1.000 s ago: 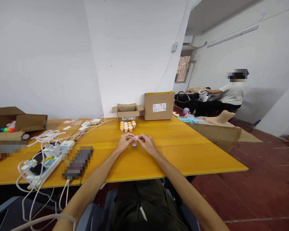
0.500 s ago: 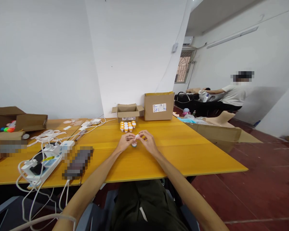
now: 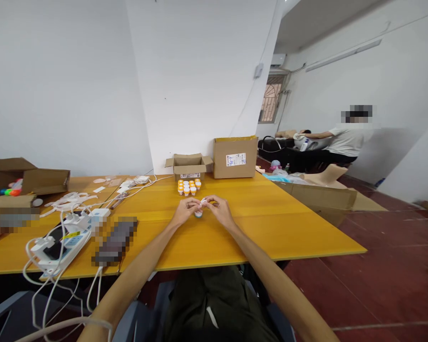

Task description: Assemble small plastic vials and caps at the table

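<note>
My left hand (image 3: pixel 184 211) and my right hand (image 3: pixel 218 210) meet over the table, fingertips pinched together on a small white piece with dark marks (image 3: pixel 203 202). It is too small to name. Just below the fingertips, close to my left hand, sits a small container (image 3: pixel 199 214) with a whitish body and a teal lower edge; the fingers partly cover it. Beyond my hands, several small white bottles with orange and white caps (image 3: pixel 189 185) stand in a tight cluster.
An open cardboard box (image 3: pixel 188 167) and a taller box (image 3: pixel 235 159) stand at the back of the yellow table (image 3: pixel 271 228). A power strip (image 3: pixel 73 244) with tangled cables and a phone (image 3: pixel 116 241) lie left. Another person (image 3: pixel 345 140) sits far right.
My fingers have shifted very slightly around the white piece. Everything else looks the same.
</note>
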### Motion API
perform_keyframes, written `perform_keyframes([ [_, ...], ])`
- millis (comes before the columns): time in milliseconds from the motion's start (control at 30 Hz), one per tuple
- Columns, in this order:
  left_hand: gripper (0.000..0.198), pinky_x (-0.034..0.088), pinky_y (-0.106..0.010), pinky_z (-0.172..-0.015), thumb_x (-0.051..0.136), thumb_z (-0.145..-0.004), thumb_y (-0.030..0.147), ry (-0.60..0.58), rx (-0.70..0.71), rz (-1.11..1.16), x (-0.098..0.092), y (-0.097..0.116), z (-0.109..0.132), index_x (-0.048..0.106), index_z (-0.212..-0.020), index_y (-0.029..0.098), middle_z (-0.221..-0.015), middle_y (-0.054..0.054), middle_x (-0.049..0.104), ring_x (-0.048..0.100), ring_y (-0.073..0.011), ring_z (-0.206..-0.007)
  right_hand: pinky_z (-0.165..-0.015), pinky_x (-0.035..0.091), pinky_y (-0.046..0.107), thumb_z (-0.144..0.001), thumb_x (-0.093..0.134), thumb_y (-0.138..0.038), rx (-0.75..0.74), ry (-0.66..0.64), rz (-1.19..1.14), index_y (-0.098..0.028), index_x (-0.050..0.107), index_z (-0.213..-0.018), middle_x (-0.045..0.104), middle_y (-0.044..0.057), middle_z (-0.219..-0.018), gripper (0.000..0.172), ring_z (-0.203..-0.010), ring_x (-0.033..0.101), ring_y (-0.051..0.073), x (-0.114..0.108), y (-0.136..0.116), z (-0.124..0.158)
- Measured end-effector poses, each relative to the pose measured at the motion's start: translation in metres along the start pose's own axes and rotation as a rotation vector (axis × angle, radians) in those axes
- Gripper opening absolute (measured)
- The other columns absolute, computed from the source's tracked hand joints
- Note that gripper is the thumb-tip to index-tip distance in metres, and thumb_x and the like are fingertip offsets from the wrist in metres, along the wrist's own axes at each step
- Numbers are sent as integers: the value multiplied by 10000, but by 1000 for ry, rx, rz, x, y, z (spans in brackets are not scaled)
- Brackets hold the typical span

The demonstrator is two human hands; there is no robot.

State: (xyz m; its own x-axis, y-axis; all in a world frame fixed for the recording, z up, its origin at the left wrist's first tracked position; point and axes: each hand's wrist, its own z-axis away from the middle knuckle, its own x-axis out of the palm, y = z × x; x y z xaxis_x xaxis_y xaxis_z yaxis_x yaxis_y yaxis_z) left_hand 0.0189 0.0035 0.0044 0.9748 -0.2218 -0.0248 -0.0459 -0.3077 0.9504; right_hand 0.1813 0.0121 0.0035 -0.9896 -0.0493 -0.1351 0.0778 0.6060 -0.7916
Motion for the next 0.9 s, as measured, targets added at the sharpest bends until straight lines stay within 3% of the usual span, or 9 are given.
perform_keyframes([
  [500, 352, 556, -302, -653, 772, -630, 430, -8, -15, -17, -3, -7, -2, 676, -806, 140, -693, -51, 738, 697, -193, -649, -588, 490, 277, -705, 639, -349, 12, -21, 8, -216, 594, -654, 700, 35, -749, 149, -730, 651, 197, -2, 1, 0],
  [900, 359, 552, -293, -653, 809, -566, 420, 1, -35, 11, 0, -2, -1, 661, -747, 147, -664, -39, 729, 693, -186, -631, -574, 480, 267, -685, 664, -383, 34, -26, -43, -219, 567, -637, 687, 29, -759, 197, -738, 647, 191, 0, 1, 0],
])
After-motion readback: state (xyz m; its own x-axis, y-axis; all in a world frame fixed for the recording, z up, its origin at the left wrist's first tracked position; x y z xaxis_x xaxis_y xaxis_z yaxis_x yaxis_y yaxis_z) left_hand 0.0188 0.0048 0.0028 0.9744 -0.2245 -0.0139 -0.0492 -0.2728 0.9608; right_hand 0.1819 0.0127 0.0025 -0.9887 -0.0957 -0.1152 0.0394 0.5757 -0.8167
